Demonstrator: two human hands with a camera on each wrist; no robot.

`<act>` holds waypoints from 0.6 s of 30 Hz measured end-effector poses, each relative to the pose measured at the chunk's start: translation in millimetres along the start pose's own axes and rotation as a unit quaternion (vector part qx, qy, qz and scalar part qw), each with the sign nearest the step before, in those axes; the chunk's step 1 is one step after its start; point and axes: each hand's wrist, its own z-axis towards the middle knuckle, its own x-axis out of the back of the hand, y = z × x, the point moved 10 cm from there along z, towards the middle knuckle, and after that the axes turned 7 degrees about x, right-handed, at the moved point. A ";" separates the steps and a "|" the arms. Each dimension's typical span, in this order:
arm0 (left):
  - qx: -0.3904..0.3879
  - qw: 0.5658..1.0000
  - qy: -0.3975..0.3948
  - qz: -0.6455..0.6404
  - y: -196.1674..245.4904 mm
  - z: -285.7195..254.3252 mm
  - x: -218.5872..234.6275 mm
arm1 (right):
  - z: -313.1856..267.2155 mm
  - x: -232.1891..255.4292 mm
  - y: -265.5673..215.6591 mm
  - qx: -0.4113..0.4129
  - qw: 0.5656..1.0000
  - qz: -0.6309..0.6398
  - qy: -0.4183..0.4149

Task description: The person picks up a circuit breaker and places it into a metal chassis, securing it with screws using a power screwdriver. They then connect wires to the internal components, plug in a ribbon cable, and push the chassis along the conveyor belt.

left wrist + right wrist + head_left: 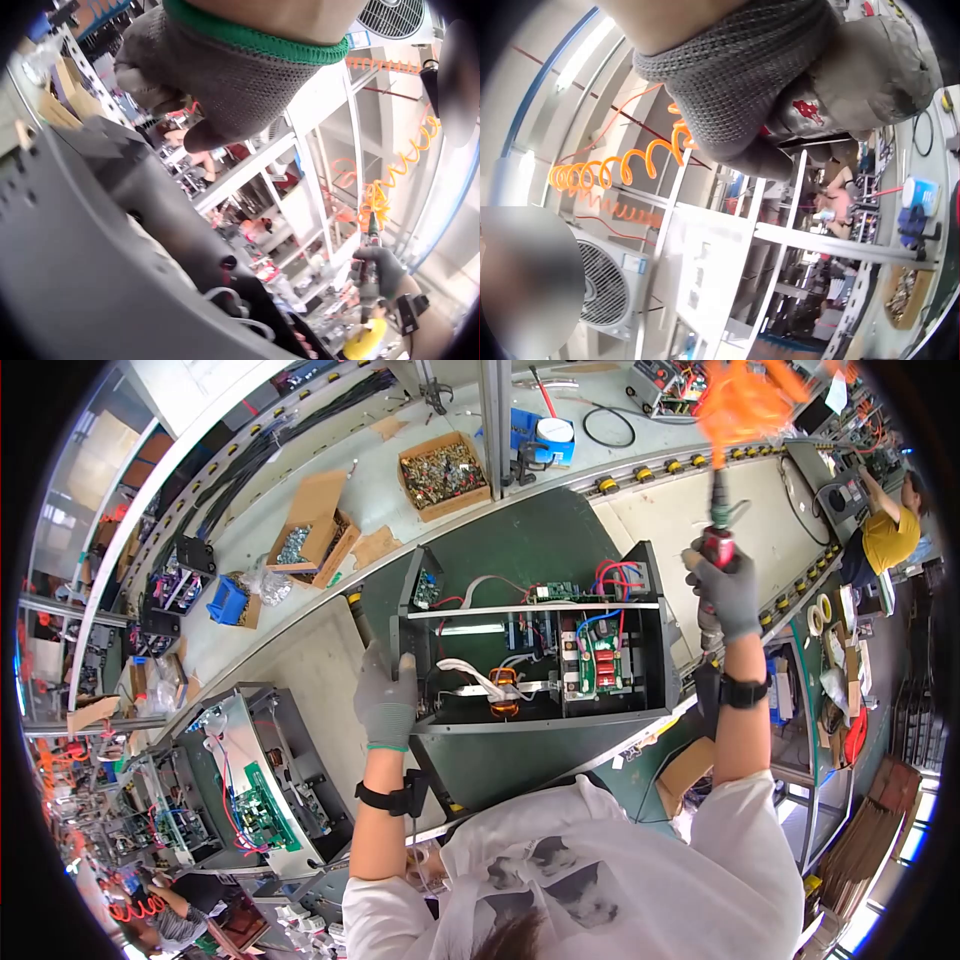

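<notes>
A dark metal chassis [540, 722] lies on the green work surface, with circuit boards, coloured wires and an orange-wrapped coil [504, 692] inside. At its left end is my gloved left hand [386, 700], thumb by the side panel. The left wrist view shows this hand [225, 82] with loosely bent fingers and a gap between thumb and fingers, beside the chassis wall [97, 247]. Off the chassis's right end, my gloved right hand [728, 595] grips a power screwdriver [717, 545] hanging from an orange coiled hose [745, 405]. Its grey, red-marked body [855, 82] fills the palm in the right wrist view.
Another open chassis [262, 780] stands to the left. Behind the line, a bench holds a box of small hardware [443, 478], a cardboard box of screws [312, 540] and a blue bin [230, 600]. A person in a yellow shirt [890, 535] is at the far right.
</notes>
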 end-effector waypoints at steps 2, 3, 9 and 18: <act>0.017 0.997 0.023 0.075 -13.8 9.0 -3.7 | 20.6 -8.2 39.6 -0.026 0.994 -0.103 -0.022; 0.009 0.995 -0.016 0.103 -9.4 13.0 -12.1 | 28.3 -13.7 54.6 -0.038 0.986 -0.156 -0.035; 0.047 0.969 -0.172 0.171 -4.9 55.8 -41.3 | 42.9 -45.6 82.9 0.018 0.957 -0.278 -0.086; 0.059 0.969 -0.171 0.167 11.6 62.9 -35.9 | 45.9 -36.7 114.1 0.050 0.990 -0.122 -0.048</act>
